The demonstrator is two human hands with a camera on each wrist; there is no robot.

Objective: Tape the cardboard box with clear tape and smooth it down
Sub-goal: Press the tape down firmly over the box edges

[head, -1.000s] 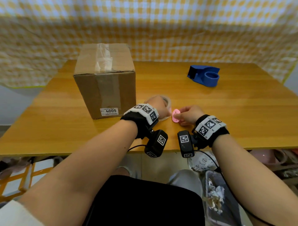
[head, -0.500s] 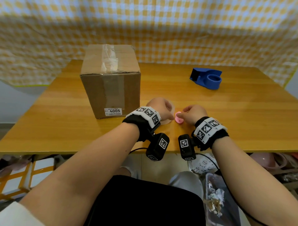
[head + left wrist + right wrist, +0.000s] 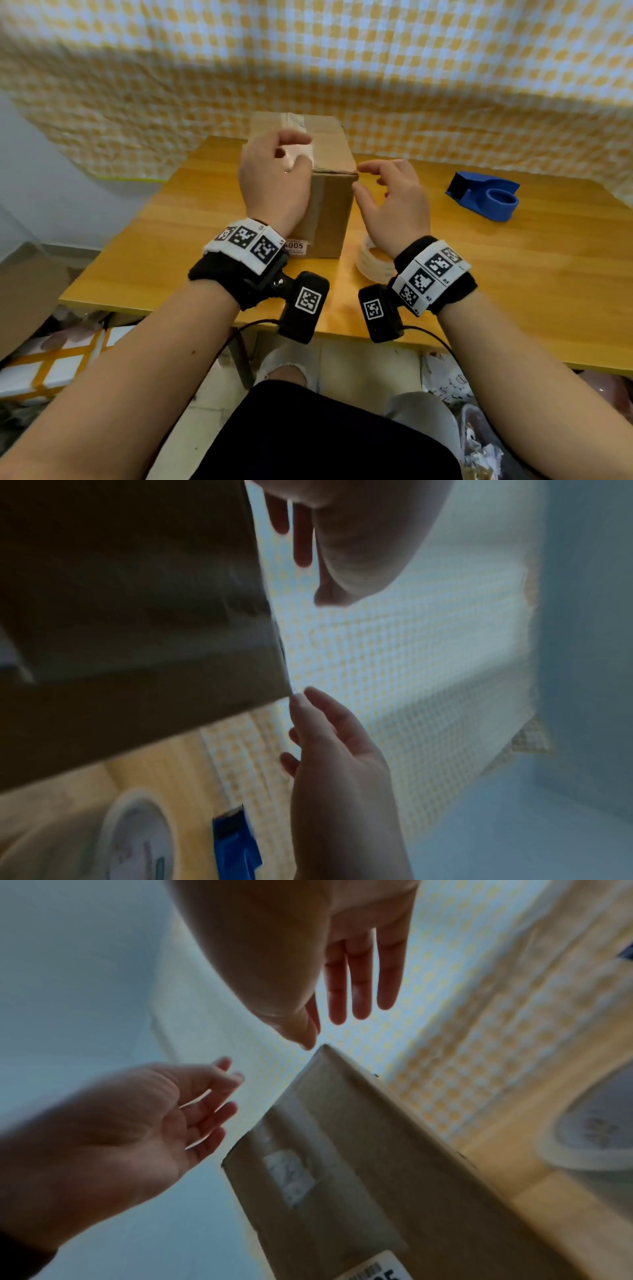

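Note:
A brown cardboard box [image 3: 332,205] stands on the wooden table [image 3: 479,274], with clear tape [image 3: 294,120] running along the middle of its top and down its front. My left hand [image 3: 303,150] hovers over the box's top front edge, fingers loosely bent and holding nothing. My right hand [image 3: 363,178] is spread open beside the box's near right top corner; in the right wrist view its thumb tip almost touches that corner [image 3: 322,1046]. The clear tape roll [image 3: 371,265] lies flat on the table under my right wrist.
A blue tape dispenser [image 3: 486,197] sits at the back right of the table. A yellow checked cloth [image 3: 376,68] hangs behind the table. Boxes and clutter [image 3: 51,359] lie on the floor below the table's near edge.
Both hands left the table and rose to the box's top. The left hand let go of the tape roll; the right hand no longer holds the small pink object, which is out of sight.

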